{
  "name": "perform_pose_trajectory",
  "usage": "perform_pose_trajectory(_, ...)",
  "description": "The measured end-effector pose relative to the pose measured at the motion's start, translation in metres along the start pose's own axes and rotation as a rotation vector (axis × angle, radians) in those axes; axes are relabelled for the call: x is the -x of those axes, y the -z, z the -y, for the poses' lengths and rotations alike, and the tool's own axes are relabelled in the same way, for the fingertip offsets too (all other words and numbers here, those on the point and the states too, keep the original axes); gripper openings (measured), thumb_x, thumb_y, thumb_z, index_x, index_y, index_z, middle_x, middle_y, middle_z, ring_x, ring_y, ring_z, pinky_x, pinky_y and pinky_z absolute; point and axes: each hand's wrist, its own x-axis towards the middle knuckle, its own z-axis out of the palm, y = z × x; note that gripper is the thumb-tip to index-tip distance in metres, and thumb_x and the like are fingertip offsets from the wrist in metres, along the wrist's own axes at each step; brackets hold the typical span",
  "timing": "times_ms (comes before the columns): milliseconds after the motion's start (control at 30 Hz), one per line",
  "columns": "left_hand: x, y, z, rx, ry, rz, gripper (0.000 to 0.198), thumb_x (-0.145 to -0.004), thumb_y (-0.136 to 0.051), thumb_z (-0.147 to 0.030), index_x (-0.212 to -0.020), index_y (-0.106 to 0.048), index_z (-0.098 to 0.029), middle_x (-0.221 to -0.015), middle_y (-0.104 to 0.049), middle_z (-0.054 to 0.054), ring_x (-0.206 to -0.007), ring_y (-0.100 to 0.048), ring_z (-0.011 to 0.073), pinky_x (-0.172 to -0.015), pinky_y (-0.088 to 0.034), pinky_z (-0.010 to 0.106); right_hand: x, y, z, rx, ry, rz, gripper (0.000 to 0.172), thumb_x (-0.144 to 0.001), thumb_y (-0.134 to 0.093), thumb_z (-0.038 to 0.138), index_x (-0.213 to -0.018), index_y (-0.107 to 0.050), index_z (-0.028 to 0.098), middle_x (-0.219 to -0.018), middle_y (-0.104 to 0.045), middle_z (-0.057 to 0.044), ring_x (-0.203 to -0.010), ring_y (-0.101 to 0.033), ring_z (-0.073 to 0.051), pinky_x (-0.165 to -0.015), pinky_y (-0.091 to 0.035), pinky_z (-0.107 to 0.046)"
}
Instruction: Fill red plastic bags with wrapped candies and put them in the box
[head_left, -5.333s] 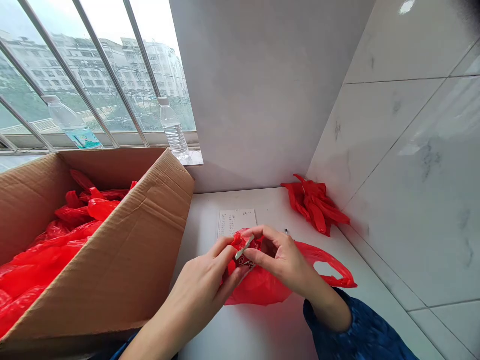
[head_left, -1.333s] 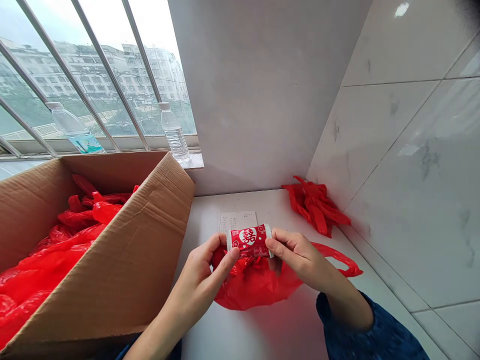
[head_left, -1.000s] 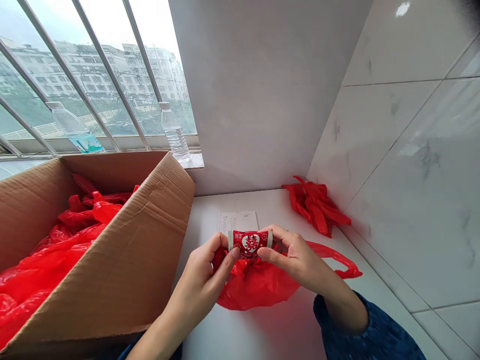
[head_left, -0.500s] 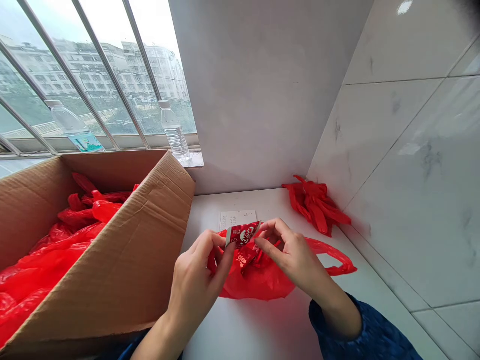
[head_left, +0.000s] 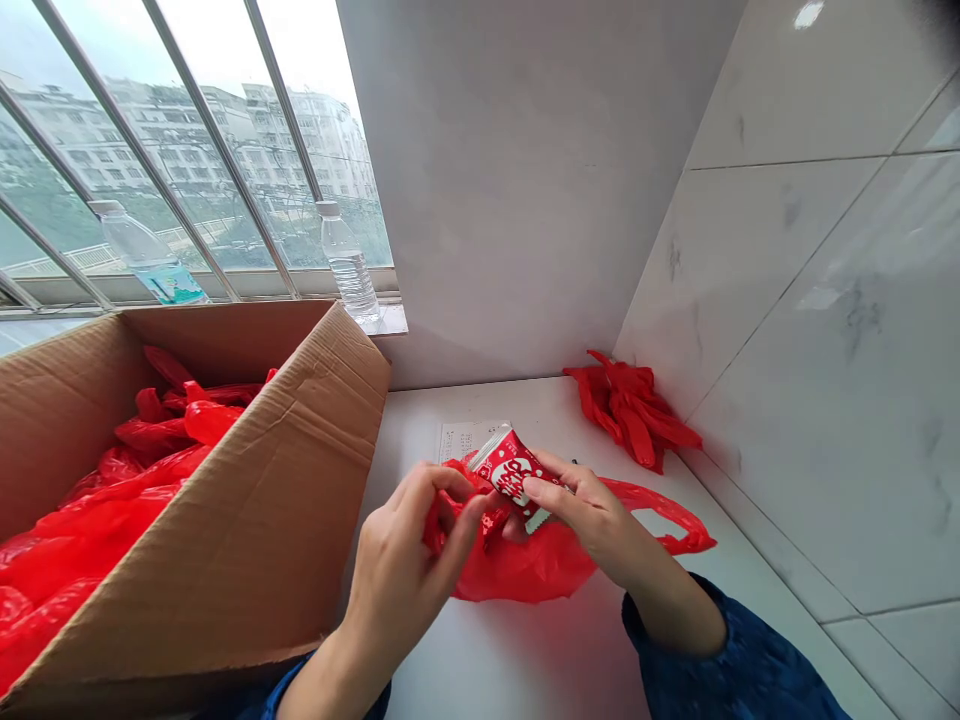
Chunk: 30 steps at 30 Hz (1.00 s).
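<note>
My right hand (head_left: 589,515) pinches a red sweet packet (head_left: 511,470) with silver crimped ends and a white double-happiness print, holding it tilted diagonally. My left hand (head_left: 412,540) grips the gathered mouth of a red plastic carrier bag (head_left: 517,572), just left of the packet. The bag lies on a white counter (head_left: 450,650), and its handle loop (head_left: 667,510) stretches out to the right. More small red items show inside the bag's mouth, partly hidden by my fingers. A printed paper sheet (head_left: 461,440) lies behind the packet.
A cardboard box (head_left: 247,470) full of red bags (head_left: 150,435) stands to the left. A bundle of red bags (head_left: 630,412) sits in the counter's back corner against a marble-look tile wall (head_left: 810,350). Two water bottles (head_left: 349,265) stand on the barred window's sill.
My left hand has let go of the packet and moved to the bag's mouth. The packet now sits in my right hand, turned diagonally and shifted right.
</note>
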Motion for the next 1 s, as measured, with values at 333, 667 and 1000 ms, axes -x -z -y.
perform_pose_trajectory(333, -0.001, 0.002, 0.006, 0.110, 0.193, 0.092, 0.018, -0.104, -0.048, -0.033, -0.093, -0.056, -0.023, -0.080, -0.065, -0.002, -0.067, -0.062, 0.0126, -0.064, -0.047, 0.024, 0.001, 0.005, 0.005, 0.042, 0.000, 0.123, 0.028, -0.100, -0.056, 0.026, -0.125, -0.067, 0.023, -0.104, -0.072, -0.003, -0.091, -0.066, -0.016, -0.087, -0.053, -0.029)
perform_pose_trajectory(667, -0.002, -0.002, 0.008, -0.007, 0.179, 0.127, 0.019, -0.103, -0.047, -0.035, -0.094, -0.058, -0.022, -0.084, -0.065, -0.001, -0.065, -0.059, 0.0137, -0.062, -0.044, 0.026, -0.004, 0.009, -0.009, 0.266, 0.021, -0.100, 0.022, -0.094, -0.068, 0.041, -0.105, -0.074, 0.023, -0.094, -0.072, -0.003, -0.088, -0.068, -0.019, -0.081, -0.056, -0.032)
perform_pose_trajectory(1000, -0.003, -0.001, 0.004, 0.107, 0.220, 0.203, 0.029, -0.105, -0.044, -0.039, -0.084, -0.054, -0.021, -0.076, -0.057, 0.000, -0.065, -0.053, 0.0149, -0.061, -0.040, 0.026, -0.008, 0.006, -0.007, 0.021, 0.040, -0.253, 0.031, -0.085, -0.079, 0.045, -0.090, -0.061, 0.021, -0.083, -0.072, 0.000, -0.078, -0.069, -0.015, -0.071, -0.054, -0.026)
